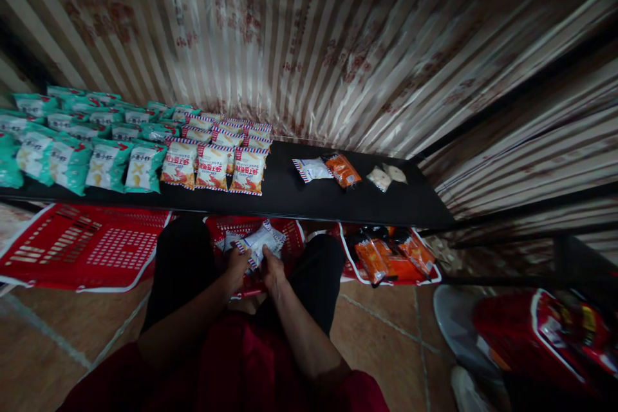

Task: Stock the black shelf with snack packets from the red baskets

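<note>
Low between my knees, my left hand (238,266) and my right hand (273,270) are closed on a small snack packet (258,243) with a pale face and a striped edge. It is held over a red plastic basket (288,232) with similar packets in it; whether I grip more than one is hard to make out. Just above, on the black shelf (309,203), stand cream-and-orange snack packets (212,166) with striped edges, in rows. To their left are rows of teal snack packets (109,161). My fingertips are partly hidden by the packet.
On the shelf's right lie a white striped packet (313,169), an orange packet (342,170) and two small clear packets (380,177). A red basket (116,248) leans at left; another basket (434,275) holds orange packets. Striped sheeting (309,45) hangs behind. A grey stool (454,322) stands at right.
</note>
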### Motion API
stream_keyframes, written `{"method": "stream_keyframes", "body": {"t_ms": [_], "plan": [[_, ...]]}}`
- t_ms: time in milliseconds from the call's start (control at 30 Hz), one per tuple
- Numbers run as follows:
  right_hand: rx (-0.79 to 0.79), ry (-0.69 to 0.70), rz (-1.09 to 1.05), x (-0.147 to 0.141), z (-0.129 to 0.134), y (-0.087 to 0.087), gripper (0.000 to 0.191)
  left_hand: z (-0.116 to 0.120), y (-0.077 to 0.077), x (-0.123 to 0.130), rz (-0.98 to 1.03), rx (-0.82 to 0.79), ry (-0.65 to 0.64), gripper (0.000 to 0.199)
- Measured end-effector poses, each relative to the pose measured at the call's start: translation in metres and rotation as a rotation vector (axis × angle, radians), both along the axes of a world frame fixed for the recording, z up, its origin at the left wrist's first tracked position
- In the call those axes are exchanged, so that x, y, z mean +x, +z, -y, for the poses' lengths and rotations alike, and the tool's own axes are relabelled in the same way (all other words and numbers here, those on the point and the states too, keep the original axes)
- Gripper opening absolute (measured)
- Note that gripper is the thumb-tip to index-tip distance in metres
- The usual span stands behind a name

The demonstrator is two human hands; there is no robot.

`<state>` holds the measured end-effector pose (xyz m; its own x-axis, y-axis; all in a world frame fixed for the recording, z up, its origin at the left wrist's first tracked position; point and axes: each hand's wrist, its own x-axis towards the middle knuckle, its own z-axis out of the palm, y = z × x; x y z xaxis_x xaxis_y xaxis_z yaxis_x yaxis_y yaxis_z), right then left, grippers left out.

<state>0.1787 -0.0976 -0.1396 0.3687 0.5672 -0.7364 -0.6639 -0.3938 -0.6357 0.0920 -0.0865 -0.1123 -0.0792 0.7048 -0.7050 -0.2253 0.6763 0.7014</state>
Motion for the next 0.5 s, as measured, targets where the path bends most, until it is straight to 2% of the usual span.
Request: {"method": "stream_keyframes", "body": {"t_ms": [67,167,400,500], "plan": [[-0.059,-0.058,-0.099,0.001,-0.003,0.008,0.015,0.001,0.002,-0.002,0.014,0.002,0.000,0.008],[-0.062,-0.074,-0.157,0.002,-0.006,0.016,0.010,0.003,0.005,-0.005,0.016,0.009,-0.011,0.008],[-0.054,-0.051,-0.083,0.003,-0.007,0.018,0.009,0.008,0.005,-0.011,-0.093,0.090,-0.087,0.004],[-0.070,-0.044,-0.055,0.003,-0.007,0.018,0.009,0.006,0.003,-0.014,-0.208,0.143,-0.102,0.014]]}}
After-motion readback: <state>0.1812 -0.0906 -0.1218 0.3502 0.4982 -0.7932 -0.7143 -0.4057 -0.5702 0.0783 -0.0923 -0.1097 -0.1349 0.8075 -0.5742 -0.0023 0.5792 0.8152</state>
